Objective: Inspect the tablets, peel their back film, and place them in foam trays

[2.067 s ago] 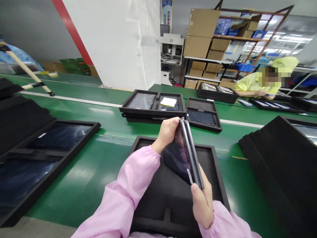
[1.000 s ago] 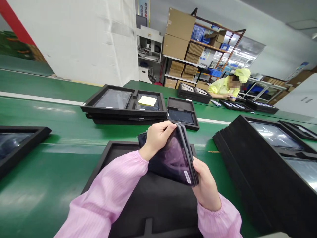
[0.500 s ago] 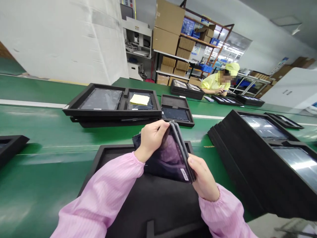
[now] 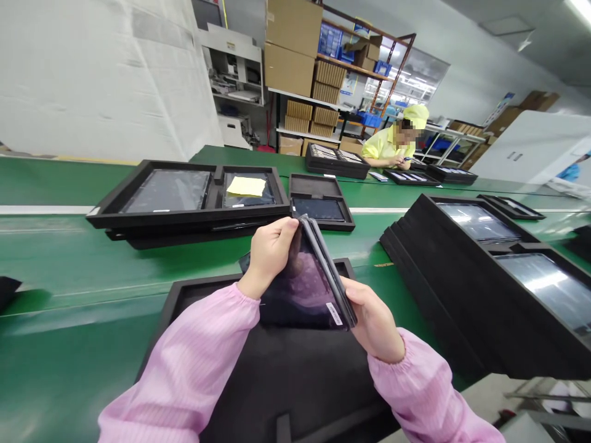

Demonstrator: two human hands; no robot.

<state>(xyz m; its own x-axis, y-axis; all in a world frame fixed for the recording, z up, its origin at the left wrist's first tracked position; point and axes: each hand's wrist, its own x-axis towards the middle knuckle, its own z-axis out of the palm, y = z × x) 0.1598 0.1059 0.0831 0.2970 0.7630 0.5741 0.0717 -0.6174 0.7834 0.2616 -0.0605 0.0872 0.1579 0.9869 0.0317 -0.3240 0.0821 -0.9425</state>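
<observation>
Between my two hands is a tilted stack of dark, glossy tablet screens (image 4: pixel 300 286), with a small white barcode label near its lower right corner. My left hand (image 4: pixel 270 249) grips the upper left edge, thumb on top. My right hand (image 4: pixel 373 317) is closed around the right edge, its fingers mostly hidden behind the stack. Below the stack lies a black foam tray (image 4: pixel 295 375) with raised walls. I cannot tell exactly how many screens are in the stack.
Beyond my hands, a black tray (image 4: pixel 212 215) holds screens and a yellow paper (image 4: pixel 246 186); a smaller tray (image 4: pixel 314 184) sits beside it. Tall stacked trays (image 4: pixel 429 277) stand at right on the green bench (image 4: pixel 69 258). A co-worker in yellow (image 4: pixel 388 144) handles something farther back.
The view has shifted slightly, so the bench trays appear a little farther left. Both hands keep hold of the stack of screens, with almost no change in grip.
</observation>
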